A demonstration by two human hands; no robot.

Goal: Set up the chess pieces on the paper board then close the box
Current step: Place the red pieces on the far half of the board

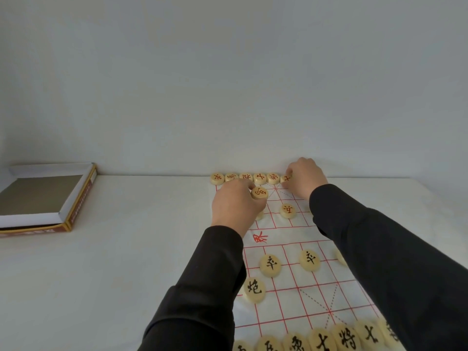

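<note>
A white paper board (298, 269) with red grid lines lies on the table. Round wooden pieces with red characters line its far edge (245, 177). My left hand (235, 206) pinches a red-marked piece (259, 193) just in front of that row. My right hand (306, 178) pinches another red-marked piece (287, 178) at the row's right end. One red piece (288, 211) sits alone further in. Black-marked pieces stand mid-board (270, 265) and along the near edge (347, 338). The open box (73, 198) lies at far left.
The box has a white inner rim and a red and gold outer side, its inside looks brown. A plain wall rises right behind the table's far edge. My dark sleeves cover the board's right side and part of its left.
</note>
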